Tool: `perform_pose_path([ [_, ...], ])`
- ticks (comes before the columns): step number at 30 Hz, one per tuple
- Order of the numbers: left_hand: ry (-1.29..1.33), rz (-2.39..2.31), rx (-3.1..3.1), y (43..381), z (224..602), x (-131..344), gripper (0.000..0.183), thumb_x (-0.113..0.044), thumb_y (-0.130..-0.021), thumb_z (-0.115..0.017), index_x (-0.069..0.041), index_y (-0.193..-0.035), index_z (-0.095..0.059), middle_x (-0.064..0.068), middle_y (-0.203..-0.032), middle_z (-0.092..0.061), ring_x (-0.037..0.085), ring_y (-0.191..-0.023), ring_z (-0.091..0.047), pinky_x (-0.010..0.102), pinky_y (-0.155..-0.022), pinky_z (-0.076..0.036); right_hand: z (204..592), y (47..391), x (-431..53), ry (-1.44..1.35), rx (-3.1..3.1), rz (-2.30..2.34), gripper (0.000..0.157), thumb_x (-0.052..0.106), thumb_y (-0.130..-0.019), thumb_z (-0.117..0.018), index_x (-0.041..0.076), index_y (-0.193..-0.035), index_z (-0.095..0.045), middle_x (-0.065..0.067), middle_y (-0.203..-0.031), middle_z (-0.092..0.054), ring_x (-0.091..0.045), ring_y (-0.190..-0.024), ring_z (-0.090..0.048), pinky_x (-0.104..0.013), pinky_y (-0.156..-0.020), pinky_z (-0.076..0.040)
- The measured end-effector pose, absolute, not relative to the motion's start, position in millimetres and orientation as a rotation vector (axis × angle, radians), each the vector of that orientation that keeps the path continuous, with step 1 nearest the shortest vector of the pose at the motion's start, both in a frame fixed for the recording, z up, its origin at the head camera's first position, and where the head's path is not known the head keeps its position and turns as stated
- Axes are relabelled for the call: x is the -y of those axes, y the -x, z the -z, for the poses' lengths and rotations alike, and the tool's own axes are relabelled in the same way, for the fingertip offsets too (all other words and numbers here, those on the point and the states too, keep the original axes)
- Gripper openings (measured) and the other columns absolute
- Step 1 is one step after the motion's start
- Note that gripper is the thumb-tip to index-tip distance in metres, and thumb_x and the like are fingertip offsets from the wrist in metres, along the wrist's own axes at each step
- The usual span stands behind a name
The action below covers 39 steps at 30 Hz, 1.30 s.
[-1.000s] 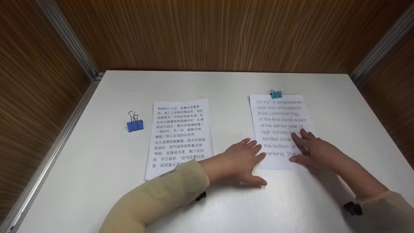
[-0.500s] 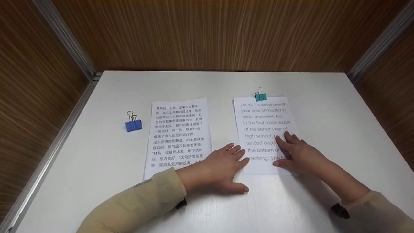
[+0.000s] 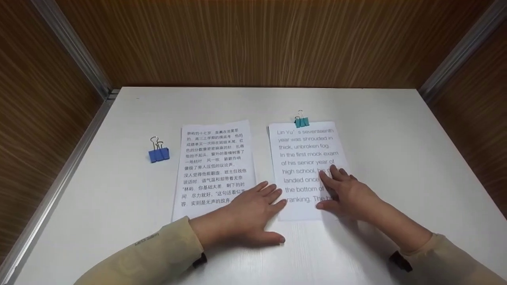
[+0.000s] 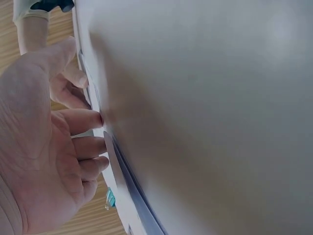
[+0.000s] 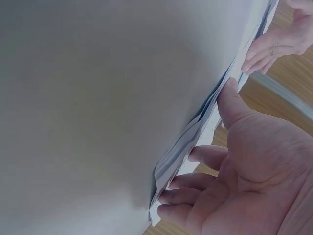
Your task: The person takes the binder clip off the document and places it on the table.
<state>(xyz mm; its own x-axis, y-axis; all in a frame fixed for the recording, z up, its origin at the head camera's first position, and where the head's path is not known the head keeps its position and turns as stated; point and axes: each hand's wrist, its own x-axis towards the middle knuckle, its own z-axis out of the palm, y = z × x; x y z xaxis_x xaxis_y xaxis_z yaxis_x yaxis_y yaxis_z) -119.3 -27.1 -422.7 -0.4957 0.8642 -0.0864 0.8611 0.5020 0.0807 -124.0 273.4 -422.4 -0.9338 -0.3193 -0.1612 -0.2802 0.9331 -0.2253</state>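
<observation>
My right hand (image 3: 348,196) rests its fingertips and thumb on the lower right of a paper stack (image 3: 307,152) printed in English. A teal binder clip (image 3: 302,122) is at that stack's top edge. Spread out beside its lower left edge is my left hand (image 3: 253,213), fingertips at the gap between this stack and another paper stack (image 3: 214,162), printed in Chinese. The left hand and forearm hide that stack's lower right corner. In the right wrist view, the thumb and fingers of the right hand (image 5: 244,166) touch the layered sheets (image 5: 183,142).
A blue binder clip (image 3: 159,154) with its wire handles up stands left of the Chinese-printed stack. All lies on a white table (image 3: 356,107), with wood-grain panels (image 3: 253,43) behind it and at both sides.
The English-printed stack with its teal clip has slid left, closer to the other stack, under my right hand. My left hand has moved left too. The view has shifted slightly.
</observation>
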Motion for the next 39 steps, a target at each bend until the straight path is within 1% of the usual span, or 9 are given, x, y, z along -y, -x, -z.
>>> perform_pose_path([
  [4, -1.493, -0.065, -2.611, 115.8, 423.1, 36.9, 0.091, -0.077, -0.087, -0.034, -0.01, -0.148, -0.041, 0.018, -0.154, -0.033, 0.031, -0.145, -0.023, 0.042, -0.12, -0.009, 423.7, 120.7, -263.5, 0.456, -2.907, 0.281, 0.091, 0.057, -0.081, -0.071, 0.01, -0.151, -0.035, -0.027, -0.154, -0.026, -0.05, -0.137, -0.028, -0.065, -0.104, -0.033],
  [21, -1.507, -0.118, -2.616, 110.3, 425.6, 64.1, 0.088, -0.075, -0.088, -0.036, -0.011, -0.148, -0.042, 0.017, -0.153, -0.035, 0.032, -0.144, -0.025, 0.041, -0.12, -0.01, 419.4, 112.5, -240.6, 0.487, -2.914, 0.271, 0.088, 0.061, -0.082, -0.067, 0.008, -0.149, -0.04, -0.028, -0.15, -0.033, -0.049, -0.134, -0.036, -0.06, -0.107, -0.032],
  [24, -1.525, -0.107, -2.615, 110.9, 426.3, 63.2, 0.088, -0.075, -0.088, -0.036, -0.011, -0.148, -0.042, 0.017, -0.153, -0.035, 0.032, -0.144, -0.026, 0.041, -0.12, -0.011, 412.0, 123.6, -246.4, 0.429, -2.887, 0.318, 0.085, 0.061, -0.084, -0.066, 0.009, -0.147, -0.043, -0.024, -0.149, -0.039, -0.046, -0.132, -0.04, -0.059, -0.105, -0.035],
  [26, -1.532, -0.096, -2.614, 111.4, 426.2, 62.7, 0.088, -0.075, -0.088, -0.035, -0.011, -0.148, -0.042, 0.017, -0.153, -0.035, 0.032, -0.144, -0.026, 0.041, -0.12, -0.011, 406.9, 135.5, -253.6, 0.374, -2.878, 0.392, 0.084, 0.06, -0.084, -0.066, 0.009, -0.147, -0.044, -0.021, -0.147, -0.042, -0.043, -0.13, -0.044, -0.056, -0.102, -0.041],
  [28, -1.533, -0.084, -2.61, 111.3, 426.0, 62.5, 0.089, -0.076, -0.088, -0.035, -0.011, -0.148, -0.041, 0.018, -0.153, -0.034, 0.032, -0.144, -0.026, 0.041, -0.12, -0.011, 402.6, 149.3, -263.5, 0.303, -2.868, 0.489, 0.084, 0.06, -0.084, -0.066, 0.01, -0.148, -0.042, -0.019, -0.143, -0.048, -0.039, -0.126, -0.05, -0.049, -0.094, -0.047],
  [31, -1.524, -0.071, -2.606, 111.0, 425.7, 62.9, 0.09, -0.076, -0.088, -0.034, -0.011, -0.149, -0.04, 0.018, -0.154, -0.033, 0.032, -0.144, -0.025, 0.041, -0.12, -0.011, 397.7, 172.3, -281.3, 0.211, -2.866, 0.626, 0.086, 0.061, -0.083, -0.065, 0.014, -0.15, -0.039, -0.02, -0.143, -0.048, -0.034, -0.118, -0.054, -0.041, -0.082, -0.047],
  [34, -1.52, -0.064, -2.608, 110.8, 425.6, 63.5, 0.089, -0.076, -0.088, -0.033, -0.012, -0.15, -0.04, 0.017, -0.154, -0.032, 0.032, -0.144, -0.025, 0.04, -0.12, -0.011, 394.6, 195.5, -298.5, 0.172, -2.867, 0.754, 0.085, 0.061, -0.084, -0.065, 0.016, -0.15, -0.039, -0.019, -0.146, -0.046, -0.036, -0.123, -0.051, -0.046, -0.089, -0.047],
  [37, -1.527, -0.062, -2.611, 111.1, 425.5, 63.8, 0.089, -0.076, -0.088, -0.033, -0.012, -0.15, -0.04, 0.017, -0.154, -0.033, 0.032, -0.144, -0.025, 0.041, -0.12, -0.011, 393.7, 216.6, -310.4, 0.177, -2.863, 0.882, 0.081, 0.056, -0.084, -0.068, 0.015, -0.149, -0.041, -0.015, -0.143, -0.05, -0.035, -0.125, -0.052, -0.05, -0.101, -0.042],
  [39, -1.527, -0.059, -2.612, 111.3, 425.3, 63.8, 0.089, -0.076, -0.088, -0.033, -0.012, -0.15, -0.04, 0.017, -0.154, -0.033, 0.032, -0.144, -0.025, 0.041, -0.12, -0.011, 394.4, 229.2, -315.1, 0.187, -2.85, 0.955, 0.078, 0.051, -0.086, -0.07, 0.015, -0.149, -0.042, -0.015, -0.139, -0.053, -0.035, -0.124, -0.053, -0.051, -0.104, -0.041],
])
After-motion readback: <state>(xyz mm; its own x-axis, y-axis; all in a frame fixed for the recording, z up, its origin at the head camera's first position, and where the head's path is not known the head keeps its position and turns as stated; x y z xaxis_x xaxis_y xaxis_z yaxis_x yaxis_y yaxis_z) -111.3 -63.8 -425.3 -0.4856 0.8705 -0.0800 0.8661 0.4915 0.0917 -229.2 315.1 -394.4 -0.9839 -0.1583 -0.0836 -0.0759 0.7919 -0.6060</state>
